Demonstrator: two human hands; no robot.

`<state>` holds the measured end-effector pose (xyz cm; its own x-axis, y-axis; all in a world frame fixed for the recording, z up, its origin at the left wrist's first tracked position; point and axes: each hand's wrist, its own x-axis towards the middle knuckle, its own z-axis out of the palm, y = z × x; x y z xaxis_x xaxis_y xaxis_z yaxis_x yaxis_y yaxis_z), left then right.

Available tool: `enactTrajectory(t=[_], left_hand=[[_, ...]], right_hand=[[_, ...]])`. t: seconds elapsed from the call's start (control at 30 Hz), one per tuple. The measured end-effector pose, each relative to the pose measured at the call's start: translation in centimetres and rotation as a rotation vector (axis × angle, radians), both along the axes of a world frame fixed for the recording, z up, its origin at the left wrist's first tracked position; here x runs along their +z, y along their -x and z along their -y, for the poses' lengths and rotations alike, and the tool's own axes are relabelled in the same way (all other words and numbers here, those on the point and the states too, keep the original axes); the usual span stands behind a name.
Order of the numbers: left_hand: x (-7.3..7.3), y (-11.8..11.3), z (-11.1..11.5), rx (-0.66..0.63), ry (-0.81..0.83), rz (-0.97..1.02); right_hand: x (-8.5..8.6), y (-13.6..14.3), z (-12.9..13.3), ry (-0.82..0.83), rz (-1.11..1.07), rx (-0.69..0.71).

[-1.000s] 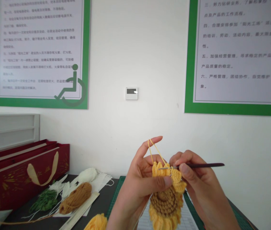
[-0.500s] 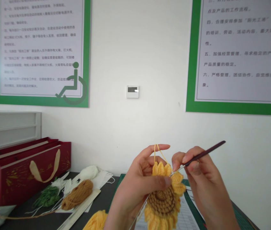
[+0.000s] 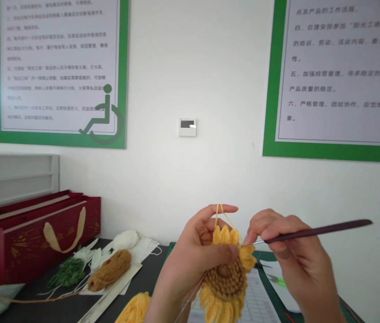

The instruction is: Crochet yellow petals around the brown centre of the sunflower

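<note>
A crocheted sunflower (image 3: 225,282) with a brown centre and yellow petals is pinched between the thumb and fingers of my left hand (image 3: 195,255). Yellow yarn (image 3: 229,218) loops over that hand's raised index finger and runs down to the petals. My right hand (image 3: 294,251) grips a crochet hook (image 3: 321,229) by its dark handle. The hook's thin metal shaft points left, its tip at the upper right petals beside my left thumb. The exact stitch at the tip is too small to make out.
On the dark table lie a brown yarn skein (image 3: 111,270), green yarn (image 3: 67,272), white yarn (image 3: 125,241), a ruler (image 3: 111,294) and yellow yarn (image 3: 133,308). Maroon gift bags (image 3: 38,237) stand at left. Below my hands are a printed sheet (image 3: 259,298) and a green cutting mat (image 3: 275,298).
My right hand has turned the crochet hook flatter, its handle end swinging down and to the right. The sunflower has tilted slightly; my left hand keeps its hold.
</note>
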<state>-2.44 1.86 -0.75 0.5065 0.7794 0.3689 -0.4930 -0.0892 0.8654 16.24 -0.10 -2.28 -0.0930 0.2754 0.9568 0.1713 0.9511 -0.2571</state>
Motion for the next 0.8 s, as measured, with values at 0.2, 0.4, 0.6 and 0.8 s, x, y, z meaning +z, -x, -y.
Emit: enactTrajectory(t=[0.2,0.4,0.6,0.8], left_hand=[[0.0,-0.4,0.4,0.059,-0.006,0.045],[0.4,-0.6,1.3,0.071,0.049,0.18],[0.5,-1.2,1.2,0.041,0.143,0.29],[0.5,-1.2,1.7,0.135,-0.019,0.226]], right_hand=[[0.4,0.0,0.9,-0.289,0.235,-0.276],[0.1,1.4,0.4,-0.514,0.198,-0.54],[-0.6,1.1,-0.7,-0.476,0.086,-0.467],[-0.1,1.2,-0.8,-0.512,0.103,-0.442]])
